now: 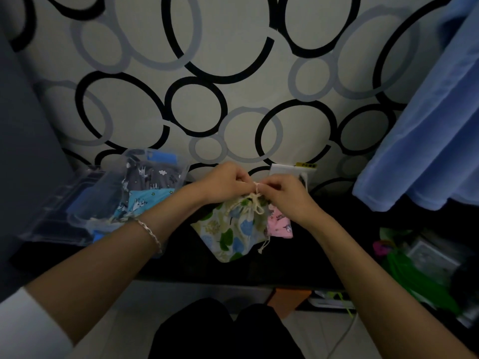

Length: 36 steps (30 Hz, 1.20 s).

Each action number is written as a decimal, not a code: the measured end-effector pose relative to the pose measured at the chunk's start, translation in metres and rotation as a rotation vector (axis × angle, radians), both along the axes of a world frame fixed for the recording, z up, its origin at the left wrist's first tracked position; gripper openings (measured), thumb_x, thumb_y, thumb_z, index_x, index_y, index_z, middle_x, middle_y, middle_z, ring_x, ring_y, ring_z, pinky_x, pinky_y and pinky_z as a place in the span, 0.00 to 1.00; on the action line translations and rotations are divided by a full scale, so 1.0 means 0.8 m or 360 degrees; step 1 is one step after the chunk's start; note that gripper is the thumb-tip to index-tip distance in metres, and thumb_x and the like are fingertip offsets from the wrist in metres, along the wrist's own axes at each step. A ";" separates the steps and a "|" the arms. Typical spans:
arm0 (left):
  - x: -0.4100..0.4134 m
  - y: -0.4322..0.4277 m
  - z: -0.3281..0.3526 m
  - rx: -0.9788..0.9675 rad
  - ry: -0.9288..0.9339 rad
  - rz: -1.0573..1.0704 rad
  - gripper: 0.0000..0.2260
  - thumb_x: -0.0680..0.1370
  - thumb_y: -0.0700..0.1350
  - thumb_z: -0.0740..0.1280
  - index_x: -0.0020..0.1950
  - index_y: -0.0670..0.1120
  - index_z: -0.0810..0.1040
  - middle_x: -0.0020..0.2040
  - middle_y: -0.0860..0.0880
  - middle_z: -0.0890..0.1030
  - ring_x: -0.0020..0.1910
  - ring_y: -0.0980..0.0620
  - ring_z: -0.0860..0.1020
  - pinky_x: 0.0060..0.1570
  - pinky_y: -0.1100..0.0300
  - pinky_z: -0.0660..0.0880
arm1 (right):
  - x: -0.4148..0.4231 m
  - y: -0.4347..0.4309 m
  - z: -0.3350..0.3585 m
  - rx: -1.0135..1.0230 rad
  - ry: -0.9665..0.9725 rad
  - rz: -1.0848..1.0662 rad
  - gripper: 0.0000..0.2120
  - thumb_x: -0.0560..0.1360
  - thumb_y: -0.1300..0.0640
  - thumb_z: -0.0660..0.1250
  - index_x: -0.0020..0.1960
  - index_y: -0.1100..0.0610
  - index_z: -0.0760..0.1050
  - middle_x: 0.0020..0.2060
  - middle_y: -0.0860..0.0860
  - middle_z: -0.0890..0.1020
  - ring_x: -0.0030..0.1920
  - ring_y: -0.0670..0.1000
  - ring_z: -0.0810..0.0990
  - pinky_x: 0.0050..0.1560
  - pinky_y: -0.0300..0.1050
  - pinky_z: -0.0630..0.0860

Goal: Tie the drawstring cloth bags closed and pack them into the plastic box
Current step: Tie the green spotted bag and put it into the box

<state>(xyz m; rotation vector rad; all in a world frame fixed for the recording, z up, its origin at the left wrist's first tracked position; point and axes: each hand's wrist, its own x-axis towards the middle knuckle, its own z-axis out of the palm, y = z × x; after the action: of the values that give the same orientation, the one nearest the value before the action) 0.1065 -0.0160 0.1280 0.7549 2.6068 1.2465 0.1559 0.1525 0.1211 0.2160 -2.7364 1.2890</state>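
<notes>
The pink bag carries small dark print, and a yellow tag bears marks, both too blurred to read.

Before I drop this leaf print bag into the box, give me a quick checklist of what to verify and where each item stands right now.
1. Both hands on the cord: ok. Left hand and right hand pinch the drawstring above the leaf print bag.
2. Bag mouth gathered: ok, it is cinched under the cord.
3. Knot finished: cannot tell, the fingers hide it.
4. Room in the plastic box: cannot tell; printed bags already lie inside and the lighting is dim.
5. Box open: ok, no lid covers it.
6. Other bags waiting: not ok, the pink bag lies beside this one, outside the box.
</notes>
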 end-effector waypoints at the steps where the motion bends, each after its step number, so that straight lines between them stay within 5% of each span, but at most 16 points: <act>1: 0.000 -0.001 0.001 -0.0003 0.0046 -0.0004 0.08 0.75 0.45 0.70 0.35 0.48 0.81 0.30 0.54 0.76 0.26 0.65 0.71 0.27 0.73 0.66 | -0.001 -0.001 0.000 -0.0258 -0.0142 -0.0014 0.09 0.78 0.61 0.64 0.42 0.58 0.81 0.31 0.49 0.77 0.33 0.44 0.74 0.36 0.37 0.69; 5: 0.001 -0.004 0.007 0.0095 0.0086 -0.0036 0.05 0.76 0.46 0.71 0.43 0.46 0.83 0.38 0.48 0.82 0.36 0.60 0.76 0.37 0.66 0.71 | -0.004 0.005 -0.004 -0.1163 -0.0630 0.0050 0.10 0.78 0.64 0.62 0.40 0.62 0.76 0.29 0.51 0.70 0.33 0.47 0.68 0.36 0.42 0.61; 8: 0.004 -0.004 0.008 0.0168 0.0032 -0.0065 0.07 0.77 0.45 0.69 0.48 0.43 0.84 0.44 0.43 0.84 0.41 0.56 0.78 0.43 0.61 0.72 | -0.005 0.006 -0.007 -0.1417 -0.0725 0.0045 0.08 0.77 0.65 0.62 0.40 0.62 0.75 0.29 0.51 0.70 0.32 0.46 0.67 0.36 0.42 0.57; 13: 0.009 -0.001 0.002 0.0140 0.0005 -0.0023 0.10 0.78 0.45 0.68 0.48 0.40 0.84 0.45 0.38 0.83 0.40 0.52 0.76 0.39 0.62 0.70 | -0.006 -0.003 -0.010 -0.0962 -0.0460 -0.0212 0.09 0.72 0.64 0.70 0.34 0.59 0.80 0.26 0.50 0.74 0.30 0.46 0.70 0.35 0.39 0.65; 15: 0.010 -0.001 0.000 0.0126 -0.0027 0.0009 0.12 0.78 0.46 0.67 0.46 0.37 0.84 0.41 0.37 0.82 0.37 0.53 0.74 0.31 0.68 0.66 | -0.001 -0.006 -0.004 -0.0808 -0.0326 -0.0257 0.01 0.71 0.63 0.73 0.41 0.60 0.82 0.29 0.51 0.79 0.29 0.45 0.75 0.33 0.37 0.71; 17: 0.011 -0.001 -0.002 0.0152 -0.0097 0.0043 0.13 0.78 0.46 0.67 0.45 0.36 0.83 0.37 0.41 0.78 0.36 0.54 0.72 0.27 0.72 0.64 | -0.001 -0.004 -0.003 -0.0734 -0.0177 -0.0294 0.10 0.69 0.62 0.76 0.47 0.59 0.77 0.32 0.53 0.81 0.32 0.47 0.78 0.36 0.41 0.75; 24: 0.011 -0.002 -0.009 0.0466 -0.0440 0.0042 0.08 0.78 0.45 0.67 0.42 0.45 0.83 0.37 0.50 0.82 0.34 0.61 0.78 0.35 0.69 0.73 | -0.006 0.002 -0.012 -0.0254 0.0366 -0.0168 0.08 0.69 0.59 0.76 0.36 0.56 0.77 0.32 0.49 0.76 0.32 0.46 0.71 0.34 0.39 0.69; 29: 0.010 0.000 -0.014 0.0537 -0.0599 0.0029 0.12 0.79 0.47 0.66 0.36 0.49 0.80 0.28 0.53 0.75 0.25 0.60 0.68 0.27 0.67 0.64 | -0.004 0.008 -0.012 -0.0247 0.0375 -0.0095 0.03 0.70 0.58 0.76 0.44 0.57 0.84 0.38 0.54 0.80 0.37 0.49 0.78 0.39 0.41 0.76; 36: 0.005 0.000 -0.012 0.0562 -0.0693 -0.0051 0.18 0.80 0.49 0.64 0.31 0.47 0.76 0.27 0.52 0.69 0.25 0.57 0.64 0.26 0.66 0.61 | 0.004 0.002 -0.011 -0.0448 0.0199 -0.0109 0.02 0.72 0.61 0.74 0.41 0.59 0.84 0.35 0.56 0.83 0.36 0.48 0.80 0.40 0.44 0.78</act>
<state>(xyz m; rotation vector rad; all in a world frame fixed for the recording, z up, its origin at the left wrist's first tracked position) 0.1103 -0.0158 0.1183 0.4965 2.0506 1.6680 0.1590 0.1537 0.1126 0.1692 -2.4034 1.5627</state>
